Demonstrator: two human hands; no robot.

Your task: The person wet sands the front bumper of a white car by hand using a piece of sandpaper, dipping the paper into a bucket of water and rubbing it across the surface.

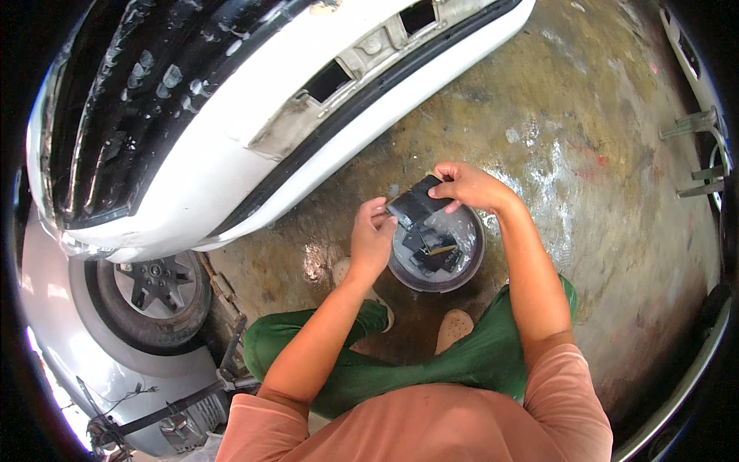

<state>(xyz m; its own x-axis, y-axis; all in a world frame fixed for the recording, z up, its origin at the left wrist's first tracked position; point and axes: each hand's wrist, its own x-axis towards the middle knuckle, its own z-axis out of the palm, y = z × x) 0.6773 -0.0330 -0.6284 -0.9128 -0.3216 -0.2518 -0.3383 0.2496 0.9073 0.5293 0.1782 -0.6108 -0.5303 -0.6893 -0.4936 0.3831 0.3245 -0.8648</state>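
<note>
A black sheet of sandpaper (418, 202) is stretched between my two hands, above a round bucket (479, 266). My right hand (471, 187) pinches its upper right end, thumb on top. At the sheet's left edge, the closed fingers of my left hand (373, 240) grip it, though the fingertips are partly hidden. Inside the bucket, cloudy water surrounds several dark sandpaper pieces (440, 258), one with a tan edge.
A white car bumper (208, 158) with a black grille (165, 85) spans the upper left. Below it stands a silver car's wheel (158, 285). The concrete floor (608, 208) is wet and stained. Metal stand legs (697, 123) are at the far right.
</note>
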